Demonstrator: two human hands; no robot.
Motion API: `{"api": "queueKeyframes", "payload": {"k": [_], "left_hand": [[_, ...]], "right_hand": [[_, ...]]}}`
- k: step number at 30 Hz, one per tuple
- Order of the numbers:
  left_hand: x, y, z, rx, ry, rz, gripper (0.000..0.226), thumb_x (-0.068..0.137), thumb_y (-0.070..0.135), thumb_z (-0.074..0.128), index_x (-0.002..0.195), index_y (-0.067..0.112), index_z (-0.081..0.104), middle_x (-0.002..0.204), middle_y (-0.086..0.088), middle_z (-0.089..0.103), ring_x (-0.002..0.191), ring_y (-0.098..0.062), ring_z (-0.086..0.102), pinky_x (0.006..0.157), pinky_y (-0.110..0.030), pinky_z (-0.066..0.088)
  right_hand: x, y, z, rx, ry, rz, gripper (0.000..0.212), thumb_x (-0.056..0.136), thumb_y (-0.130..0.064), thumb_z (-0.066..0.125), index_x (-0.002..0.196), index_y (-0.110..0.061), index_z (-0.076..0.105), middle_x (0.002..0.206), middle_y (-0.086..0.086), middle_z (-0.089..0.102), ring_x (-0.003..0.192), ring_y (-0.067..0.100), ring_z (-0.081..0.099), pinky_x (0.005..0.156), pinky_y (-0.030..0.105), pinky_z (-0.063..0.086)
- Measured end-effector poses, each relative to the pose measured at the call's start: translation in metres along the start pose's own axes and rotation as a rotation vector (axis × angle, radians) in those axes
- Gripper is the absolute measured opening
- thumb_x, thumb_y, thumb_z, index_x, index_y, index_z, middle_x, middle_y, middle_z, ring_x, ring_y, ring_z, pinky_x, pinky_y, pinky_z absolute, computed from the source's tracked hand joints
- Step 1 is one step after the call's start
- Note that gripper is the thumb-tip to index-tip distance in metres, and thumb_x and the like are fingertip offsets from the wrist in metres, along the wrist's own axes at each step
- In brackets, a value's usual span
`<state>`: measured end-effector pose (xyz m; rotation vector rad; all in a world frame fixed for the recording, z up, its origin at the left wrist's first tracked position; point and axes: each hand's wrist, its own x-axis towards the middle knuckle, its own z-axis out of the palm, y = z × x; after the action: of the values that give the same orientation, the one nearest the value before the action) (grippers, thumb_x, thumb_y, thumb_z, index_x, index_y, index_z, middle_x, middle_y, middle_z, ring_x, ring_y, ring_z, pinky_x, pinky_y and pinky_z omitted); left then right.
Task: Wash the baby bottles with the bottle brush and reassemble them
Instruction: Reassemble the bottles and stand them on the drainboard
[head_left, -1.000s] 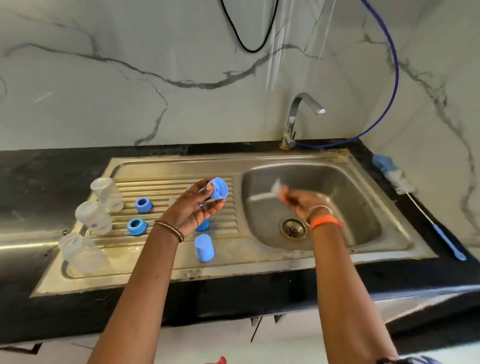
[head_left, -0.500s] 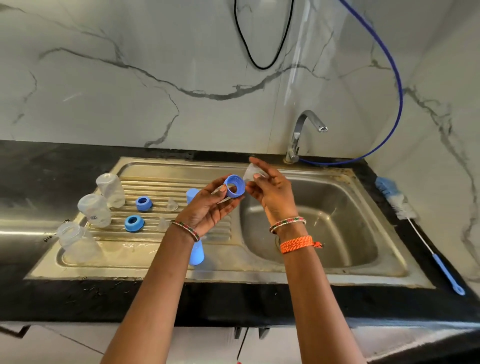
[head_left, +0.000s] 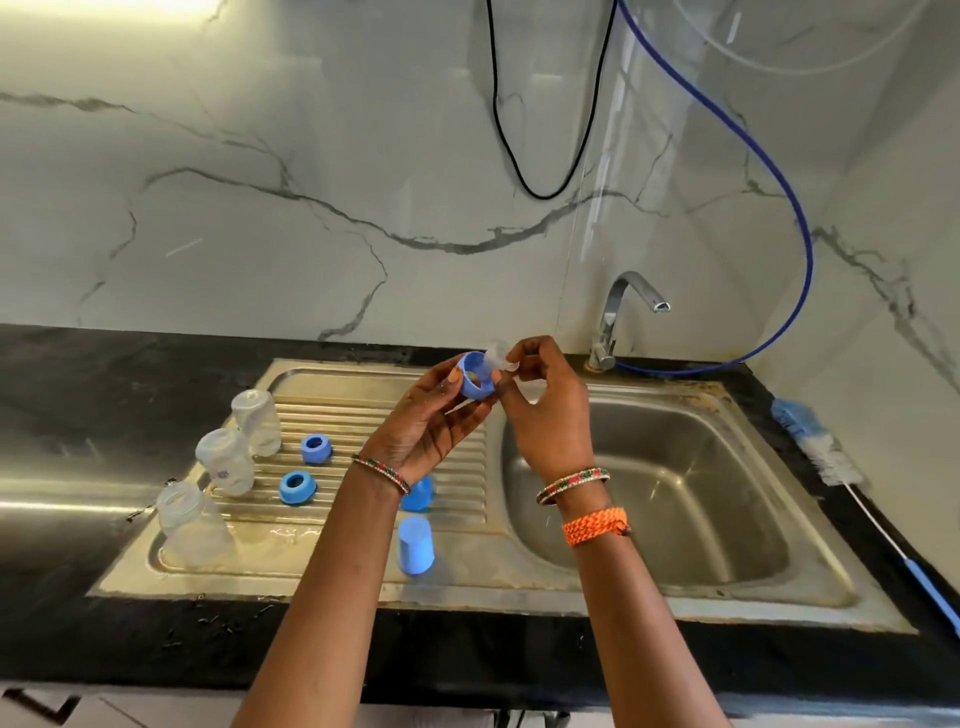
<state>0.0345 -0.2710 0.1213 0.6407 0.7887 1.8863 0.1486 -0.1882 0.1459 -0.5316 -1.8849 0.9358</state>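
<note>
The left hand (head_left: 431, 415) holds a blue ring (head_left: 478, 375) up in its curled fingers, hole facing the right hand (head_left: 545, 405), likely so the clear teat (head_left: 500, 357) pinched in the right fingers can go in; three bottles (head_left: 224, 461) stand mouth down on the ribbed sink tray (head_left: 457, 467), probably to drip dry, with two more rings (head_left: 297, 487) and blue caps (head_left: 415, 544) beside them; the brush (head_left: 815, 447) lies on the dark surface (head_left: 78, 379), its handle cut off at the edge; the teat is see-through and hard to make out; one cap hides partly behind the left wrist.
</note>
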Motion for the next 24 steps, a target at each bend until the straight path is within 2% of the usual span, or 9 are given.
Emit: {"api": "queueKeyframes", "payload": {"k": [2,5,7,13,16,19,21,24], "left_hand": [[0.000,0.005,-0.002,0.021,0.000,0.015,0.058,0.040,0.029,0.096,0.093,0.016,0.075,0.099,-0.010,0.072,0.088,-0.021,0.071,0.073,-0.027,0.058],[-0.001,0.009,-0.004,0.051,0.010,0.022,0.076,0.042,0.031,0.095,0.109,0.012,0.064,0.102,-0.008,0.071,0.089,-0.019,0.070,0.074,-0.027,0.057],[-0.002,0.010,-0.007,0.053,0.013,0.023,0.079,0.042,0.031,0.095,0.111,0.011,0.062,0.101,-0.008,0.071,0.089,-0.018,0.070,0.074,-0.027,0.057],[-0.003,0.008,-0.017,0.036,0.033,0.012,0.062,0.041,0.030,0.096,0.097,0.015,0.074,0.101,-0.010,0.071,0.091,-0.019,0.069,0.073,-0.027,0.057],[-0.003,0.008,-0.021,0.040,0.032,0.019,0.061,0.044,0.030,0.095,0.099,0.015,0.073,0.101,-0.011,0.071,0.094,-0.020,0.069,0.074,-0.026,0.057],[-0.004,0.008,-0.024,0.050,0.023,0.035,0.062,0.047,0.031,0.093,0.103,0.016,0.072,0.105,-0.010,0.070,0.095,-0.019,0.068,0.075,-0.026,0.057],[-0.006,0.007,-0.026,0.050,0.014,0.046,0.060,0.047,0.033,0.093,0.102,0.017,0.073,0.104,-0.008,0.071,0.094,-0.017,0.068,0.075,-0.025,0.056],[-0.007,0.007,-0.031,0.062,0.006,0.050,0.057,0.047,0.034,0.093,0.099,0.020,0.075,0.104,-0.007,0.071,0.096,-0.017,0.068,0.074,-0.024,0.056]], "right_hand": [[0.001,-0.002,0.005,0.009,-0.008,-0.037,0.020,0.081,-0.009,0.068,0.089,-0.023,0.056,0.086,-0.013,0.060,0.085,0.010,0.058,0.081,0.033,0.050],[0.001,-0.003,0.013,-0.022,-0.009,-0.050,0.014,0.081,-0.012,0.068,0.088,-0.022,0.061,0.091,-0.007,0.062,0.085,0.003,0.055,0.081,0.028,0.048],[0.000,-0.004,0.016,-0.023,-0.007,-0.052,0.014,0.079,-0.012,0.069,0.087,-0.021,0.062,0.090,-0.005,0.062,0.086,0.005,0.056,0.081,0.028,0.048],[-0.003,-0.004,0.021,-0.106,-0.061,-0.020,0.008,0.081,-0.021,0.067,0.088,-0.024,0.068,0.090,-0.006,0.061,0.091,0.012,0.056,0.080,0.031,0.049],[-0.005,-0.005,0.025,-0.162,-0.109,0.005,0.009,0.084,-0.025,0.065,0.090,-0.021,0.070,0.089,-0.008,0.056,0.087,0.007,0.053,0.077,0.026,0.046],[-0.004,-0.007,0.025,-0.150,-0.108,0.011,0.010,0.084,-0.026,0.067,0.092,-0.021,0.070,0.090,-0.009,0.059,0.080,0.000,0.052,0.074,0.021,0.043],[-0.003,-0.008,0.024,-0.125,-0.124,0.022,0.016,0.082,-0.031,0.068,0.096,-0.023,0.067,0.093,-0.011,0.063,0.081,-0.004,0.053,0.074,0.020,0.046],[-0.001,-0.009,0.024,-0.177,-0.212,-0.010,0.039,0.077,-0.042,0.071,0.109,-0.023,0.060,0.103,-0.009,0.062,0.091,0.002,0.056,0.078,0.021,0.047]]}}
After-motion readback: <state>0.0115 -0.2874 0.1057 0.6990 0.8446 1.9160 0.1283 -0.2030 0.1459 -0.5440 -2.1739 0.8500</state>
